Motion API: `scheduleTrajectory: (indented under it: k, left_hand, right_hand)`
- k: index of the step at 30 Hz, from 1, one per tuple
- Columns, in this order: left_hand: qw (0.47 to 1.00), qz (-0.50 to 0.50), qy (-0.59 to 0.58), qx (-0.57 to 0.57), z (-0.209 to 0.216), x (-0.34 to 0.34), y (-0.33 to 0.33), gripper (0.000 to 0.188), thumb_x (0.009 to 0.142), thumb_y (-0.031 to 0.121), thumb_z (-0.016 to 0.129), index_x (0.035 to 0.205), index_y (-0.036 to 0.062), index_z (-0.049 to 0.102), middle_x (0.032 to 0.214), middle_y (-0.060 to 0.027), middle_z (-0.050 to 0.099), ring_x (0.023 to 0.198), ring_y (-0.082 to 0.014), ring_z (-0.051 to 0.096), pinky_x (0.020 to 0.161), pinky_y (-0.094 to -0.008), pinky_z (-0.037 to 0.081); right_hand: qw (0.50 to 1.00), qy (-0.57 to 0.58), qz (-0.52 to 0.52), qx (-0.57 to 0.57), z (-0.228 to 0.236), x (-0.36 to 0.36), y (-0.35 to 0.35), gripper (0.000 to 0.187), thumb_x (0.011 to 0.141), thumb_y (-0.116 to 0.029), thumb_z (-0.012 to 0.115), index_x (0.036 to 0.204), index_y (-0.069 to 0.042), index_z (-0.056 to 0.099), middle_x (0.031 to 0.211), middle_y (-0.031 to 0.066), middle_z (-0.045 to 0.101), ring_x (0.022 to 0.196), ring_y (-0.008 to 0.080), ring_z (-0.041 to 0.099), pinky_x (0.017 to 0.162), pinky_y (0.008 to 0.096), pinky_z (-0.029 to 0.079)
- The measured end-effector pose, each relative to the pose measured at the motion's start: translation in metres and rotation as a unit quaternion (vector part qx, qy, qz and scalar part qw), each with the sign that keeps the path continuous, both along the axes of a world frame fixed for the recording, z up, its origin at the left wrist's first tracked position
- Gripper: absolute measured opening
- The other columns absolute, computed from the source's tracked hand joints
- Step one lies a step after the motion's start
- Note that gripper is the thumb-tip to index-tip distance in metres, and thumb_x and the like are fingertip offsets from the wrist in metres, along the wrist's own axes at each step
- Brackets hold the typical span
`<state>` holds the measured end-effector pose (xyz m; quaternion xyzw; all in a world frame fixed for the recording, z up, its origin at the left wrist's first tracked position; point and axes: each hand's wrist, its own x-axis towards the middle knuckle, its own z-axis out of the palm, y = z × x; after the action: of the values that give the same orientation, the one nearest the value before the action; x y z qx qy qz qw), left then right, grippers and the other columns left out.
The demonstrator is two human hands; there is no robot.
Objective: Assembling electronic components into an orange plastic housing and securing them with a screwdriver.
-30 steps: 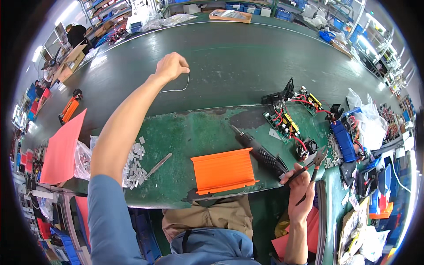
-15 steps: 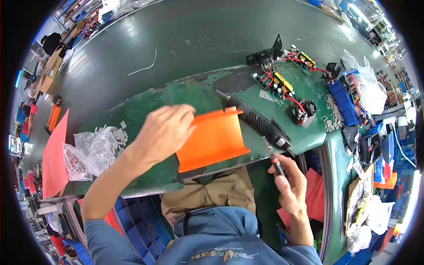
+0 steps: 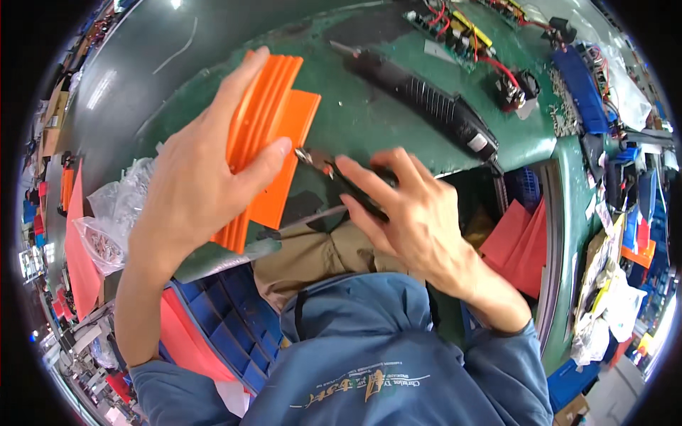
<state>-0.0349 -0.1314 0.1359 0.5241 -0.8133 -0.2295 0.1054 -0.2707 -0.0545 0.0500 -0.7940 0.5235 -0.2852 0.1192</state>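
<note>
My left hand (image 3: 188,177) is closed round an orange ribbed housing (image 3: 291,121), its thumb across the face and its fingers over the far side. The housing is tilted up above the near edge of the green bench. In my right hand (image 3: 423,213) is a pair of small pliers (image 3: 312,160) with metal jaws and dark handles, partly hidden by the fingers. The jaws are at the housing's right edge, close to my left thumb; whether they touch it I cannot tell. A black electric screwdriver (image 3: 433,99) lies on the bench beyond my right hand.
Circuit boards (image 3: 465,35) with red wires and a small fan (image 3: 518,91) lie at the far right, by a blue housing (image 3: 579,89). A plastic bag (image 3: 121,199) of small parts and a pink sheet (image 3: 82,241) are at left. Blue bins (image 3: 227,312) sit below the bench edge.
My left hand has turned the housing from lying flat to tilted, ribs showing, and shifted it left. My right hand has brought the pliers left to its edge. The view has moved closer.
</note>
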Motion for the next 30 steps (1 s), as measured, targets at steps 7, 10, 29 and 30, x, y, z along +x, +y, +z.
scheduleTrajectory:
  k: [7, 10, 29, 30]
  left_hand:
    - [0.996, -0.052, -0.002, -0.076, -0.014, -0.004, 0.004, 0.069, 0.101, 0.017, 0.062, 0.163, 0.004, 0.035, 0.165, -0.0197, 0.041, 0.153, -0.0347, 0.04, 0.123, -0.0414, 0.034]
    - [0.993, -0.049, -0.003, -0.109, -0.018, -0.003, 0.002, 0.068, 0.102, 0.018, 0.062, 0.163, 0.0032, 0.035, 0.165, -0.0192, 0.042, 0.153, -0.0333, 0.041, 0.123, -0.0408, 0.034]
    - [0.99, -0.071, -0.004, -0.124, -0.029, 0.015, -0.004, 0.066, 0.105, 0.027, 0.064, 0.162, 0.0065, 0.038, 0.164, -0.0165, 0.044, 0.151, -0.0312, 0.044, 0.123, -0.0425, 0.035]
    - [0.984, -0.097, 0.001, -0.152, -0.031, 0.019, -0.006, 0.066, 0.105, 0.027, 0.064, 0.162, 0.0063, 0.038, 0.164, -0.0165, 0.044, 0.151, -0.0311, 0.044, 0.123, -0.0423, 0.036]
  right_hand:
    - [0.989, 0.084, 0.082, -0.091, -0.005, 0.022, -0.003, 0.052, 0.073, -0.018, 0.081, 0.124, -0.017, 0.073, 0.094, 0.0042, 0.054, 0.073, 0.0166, 0.059, 0.047, 0.0291, 0.051]
    - [0.983, 0.104, 0.088, -0.119, -0.006, 0.019, -0.013, 0.052, 0.073, -0.016, 0.08, 0.125, -0.017, 0.072, 0.093, 0.0042, 0.053, 0.073, 0.0165, 0.059, 0.043, 0.0291, 0.048]
    - [0.983, 0.085, 0.157, -0.029, 0.008, 0.018, -0.012, 0.041, 0.082, -0.016, 0.069, 0.12, -0.003, 0.069, 0.093, 0.0116, 0.057, 0.071, 0.0227, 0.066, 0.047, 0.034, 0.054]
    - [0.981, 0.101, 0.165, -0.014, 0.008, 0.022, -0.003, 0.042, 0.081, -0.02, 0.074, 0.122, -0.008, 0.07, 0.095, 0.0093, 0.057, 0.069, 0.0209, 0.065, 0.047, 0.0335, 0.053]
